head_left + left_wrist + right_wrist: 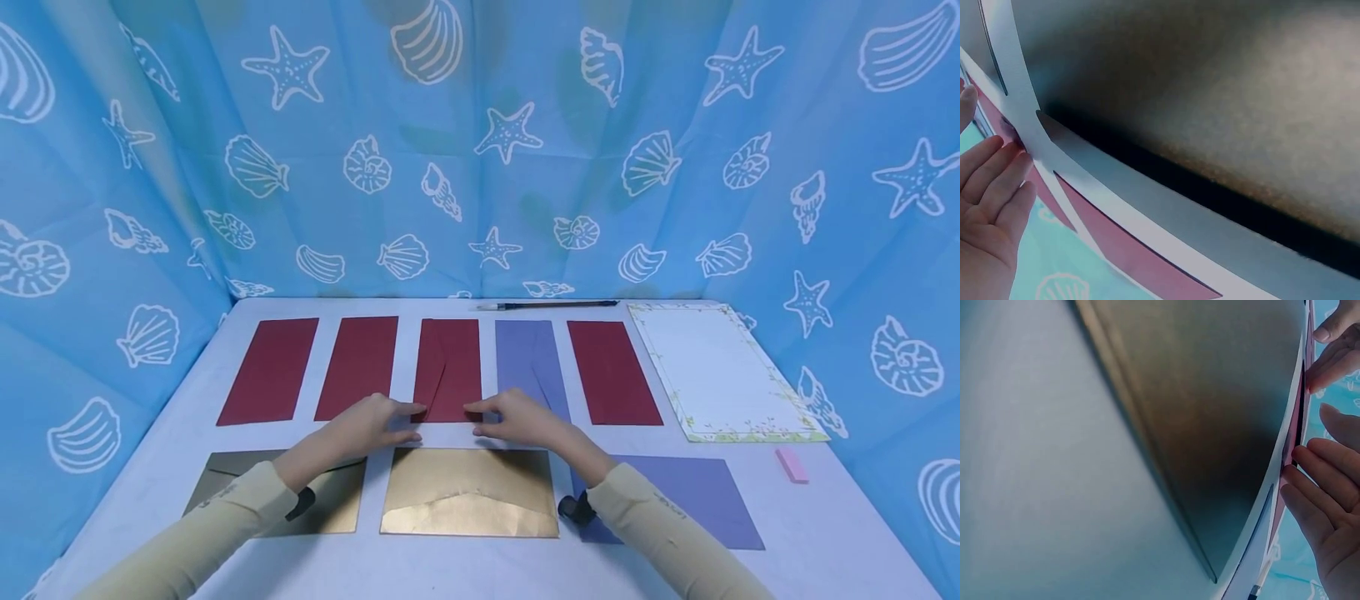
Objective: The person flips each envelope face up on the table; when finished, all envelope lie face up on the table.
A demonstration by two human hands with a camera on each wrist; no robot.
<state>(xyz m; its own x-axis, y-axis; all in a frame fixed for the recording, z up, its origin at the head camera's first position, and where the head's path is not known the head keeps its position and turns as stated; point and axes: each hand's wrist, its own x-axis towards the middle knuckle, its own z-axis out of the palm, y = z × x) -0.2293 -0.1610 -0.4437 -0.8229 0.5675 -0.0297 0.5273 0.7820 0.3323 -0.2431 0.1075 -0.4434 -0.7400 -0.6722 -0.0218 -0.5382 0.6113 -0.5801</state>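
Maybe straightening the middle red envelope (463,367) with left hand (372,422) and right hand (519,419) at its near corners — thumbs and fingers apart — likely needs soft pushes next.

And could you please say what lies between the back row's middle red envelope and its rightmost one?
In the head view, a purple envelope, partly hidden by the right hand, lies between the middle red envelope and the rightmost red one.

The head camera is looking down across the table (502,575) toward the curtain (450,117). The wrist cameras are facing the left hand (991,215) and right hand (1329,500), close over gold envelopes (1241,94); head and right-wrist views are sharing both.
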